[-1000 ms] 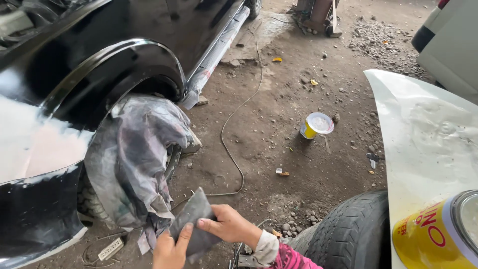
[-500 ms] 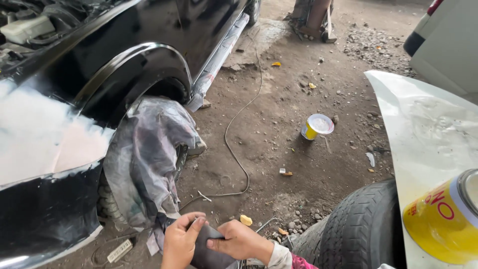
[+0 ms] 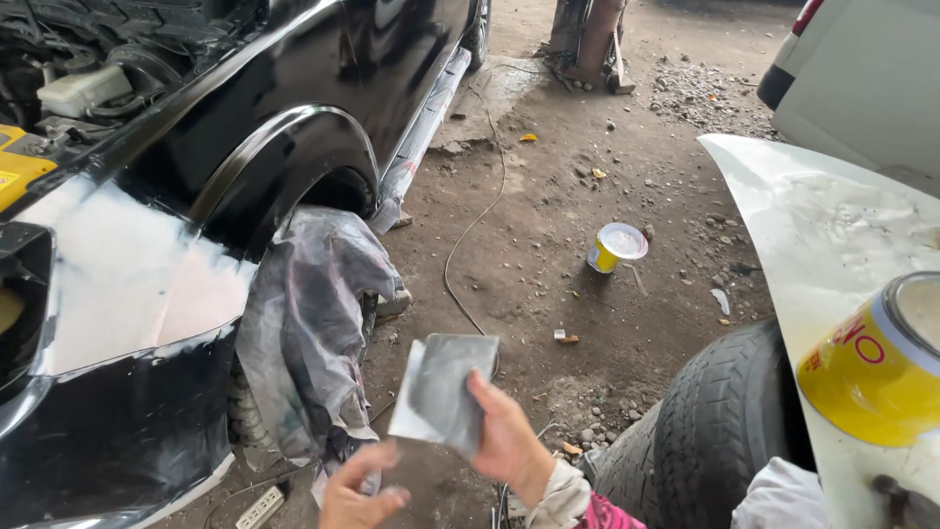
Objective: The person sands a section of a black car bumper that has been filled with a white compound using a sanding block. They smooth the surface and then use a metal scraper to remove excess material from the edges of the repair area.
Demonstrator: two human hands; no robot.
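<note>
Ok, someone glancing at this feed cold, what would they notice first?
Probably the black car on the left, with a pale sanded patch on its fender and a plastic sheet draped over the wheel. At bottom centre, the right hand holds up a grey sheet of sandpaper; a yellow can looms at right.

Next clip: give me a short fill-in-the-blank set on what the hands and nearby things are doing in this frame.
1. The right hand holds up a grey sheet of ____.
2. The left hand is open and holds ____.
3. The car wheel is draped with a crumpled ____ cover.
4. The small tub on the dirt floor is ____ with a white lid.

Missing words: sandpaper; nothing; plastic; yellow
</note>
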